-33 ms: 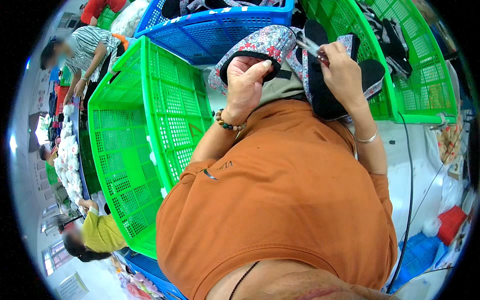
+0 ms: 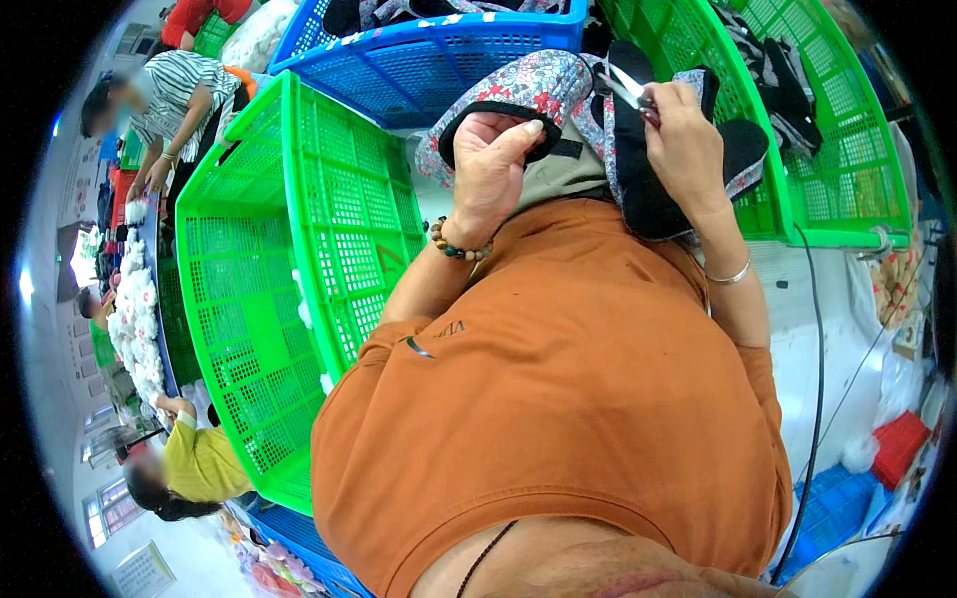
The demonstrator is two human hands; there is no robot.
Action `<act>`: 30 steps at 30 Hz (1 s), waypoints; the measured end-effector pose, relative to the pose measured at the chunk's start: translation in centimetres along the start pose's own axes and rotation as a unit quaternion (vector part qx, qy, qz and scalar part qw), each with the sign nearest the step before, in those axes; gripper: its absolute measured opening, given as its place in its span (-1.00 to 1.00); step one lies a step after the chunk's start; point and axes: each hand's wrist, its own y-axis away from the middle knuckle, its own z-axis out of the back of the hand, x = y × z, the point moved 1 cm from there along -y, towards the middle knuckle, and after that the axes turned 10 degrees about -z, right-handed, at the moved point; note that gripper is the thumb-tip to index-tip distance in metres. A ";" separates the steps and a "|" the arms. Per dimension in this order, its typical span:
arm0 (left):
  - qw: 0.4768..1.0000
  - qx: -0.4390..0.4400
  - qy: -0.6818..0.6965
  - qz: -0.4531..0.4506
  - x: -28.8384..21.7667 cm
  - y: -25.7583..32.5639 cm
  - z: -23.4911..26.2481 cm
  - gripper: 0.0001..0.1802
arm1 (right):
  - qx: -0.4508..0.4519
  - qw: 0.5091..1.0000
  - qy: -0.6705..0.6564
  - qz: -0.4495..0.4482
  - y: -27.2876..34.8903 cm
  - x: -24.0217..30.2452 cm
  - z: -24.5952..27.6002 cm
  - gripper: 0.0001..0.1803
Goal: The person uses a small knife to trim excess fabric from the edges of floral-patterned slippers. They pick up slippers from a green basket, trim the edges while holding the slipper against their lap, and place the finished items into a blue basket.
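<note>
My left hand is closed on the black-trimmed opening of a floral slipper. Its thumb presses on the rim, and the other fingers are partly hidden inside. My right hand grips a small pair of scissors, whose blades are parted and point toward the slipper's far right side. Beneath that hand, more floral slippers with black soles lie on my lap, some overlapping. Whether the blades touch anything I cannot tell.
On my left stands a tall green plastic crate. A blue crate of slippers is ahead, and green crates with black-soled slippers stand at right. A black cable runs down the right. Other people work at a far-left table.
The scissors' blades have spread wider apart, and my right hand has shifted very slightly to the right. My left hand and the slipper stay nearly in place.
</note>
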 end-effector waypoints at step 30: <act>0.985 0.044 0.074 0.153 -1.1 0.8 -1.5 -0.74 | 0.058 0.978 -0.200 -0.031 1.4 1.5 0.8 -0.59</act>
